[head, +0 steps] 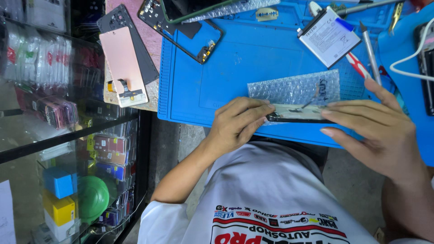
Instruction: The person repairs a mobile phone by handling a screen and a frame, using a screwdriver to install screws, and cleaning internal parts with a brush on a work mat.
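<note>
Both hands held a phone screen (296,114) edge-up over the near edge of the blue mat (217,81) on the desk. The left hand (237,124) pinched its left end, fingers closed on it; the right hand (375,126) closed its fingers on the right end. Its long axis ran left to right, with the thin edge facing up. The screen looked fragile: uneven pressure from either hand could probably crack it or strain the small cable above it, against the bubble wrap (294,88).
</note>
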